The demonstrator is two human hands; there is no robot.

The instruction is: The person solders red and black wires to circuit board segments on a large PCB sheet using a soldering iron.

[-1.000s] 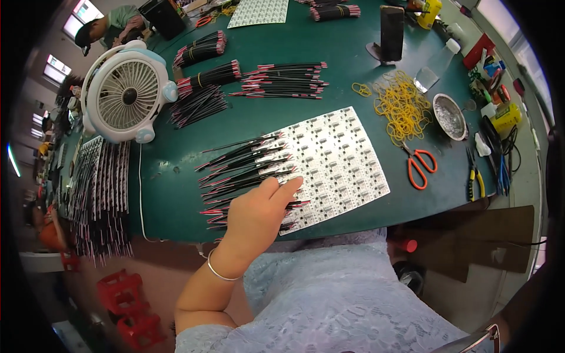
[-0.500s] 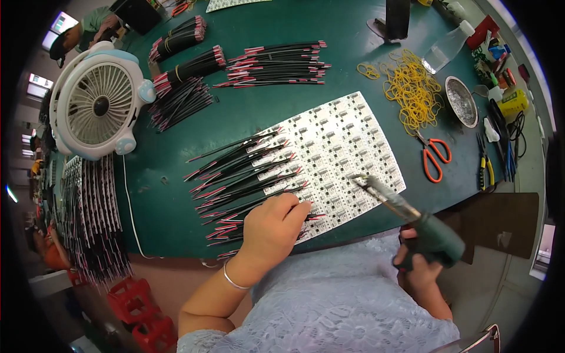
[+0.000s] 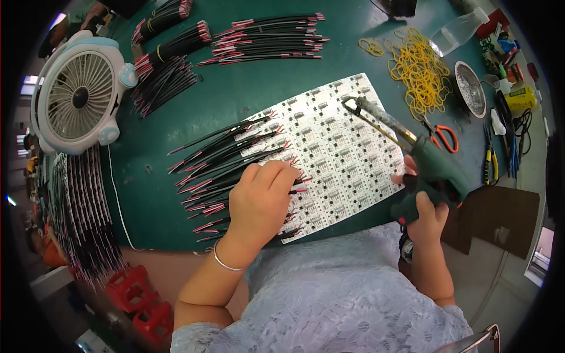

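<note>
My right hand (image 3: 428, 215) grips the green handle of a soldering gun (image 3: 438, 167). Its metal tip is over the upper right part of a white sheet of circuit boards (image 3: 335, 147), apart from my left hand. Black wires with red and white ends (image 3: 220, 141) lie in a row across the sheet's left edge. My left hand (image 3: 262, 197) is closed over these wires, fingers pinched at a black cable whose red end shows beside the fingertips. The fingertips themselves are partly hidden.
Wire bundles (image 3: 176, 44) and loose wires (image 3: 268, 38) lie at the back. A fan (image 3: 79, 97) stands left, beside hanging wired strips (image 3: 79, 194). To the right are yellow rubber bands (image 3: 418, 73), a metal bowl (image 3: 469, 89), orange-handled scissors (image 3: 444, 138), pliers (image 3: 491, 159) and a clear bottle (image 3: 459, 32).
The soldering gun has risen from low over the sheet toward its upper right. My left hand has shifted slightly up and left along the wire row, and the whole view has moved.
</note>
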